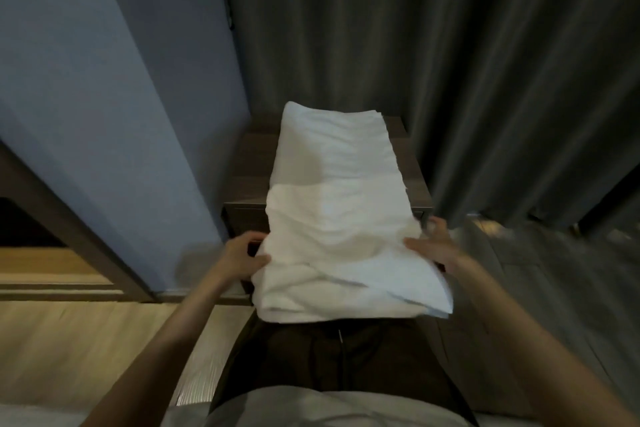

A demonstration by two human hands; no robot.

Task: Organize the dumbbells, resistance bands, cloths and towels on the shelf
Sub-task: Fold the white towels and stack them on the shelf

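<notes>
White towel [332, 218], sides gripped by left hand [242, 257] and right hand [434, 248].

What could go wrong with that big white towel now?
1. The towel has its near end hanging past the front edge of the shelf, held up by the left hand and the right hand. If they let go, it might slide off.
2. That near end is bunched and wrinkled, so the next fold may come out lumpy and crooked.
</notes>
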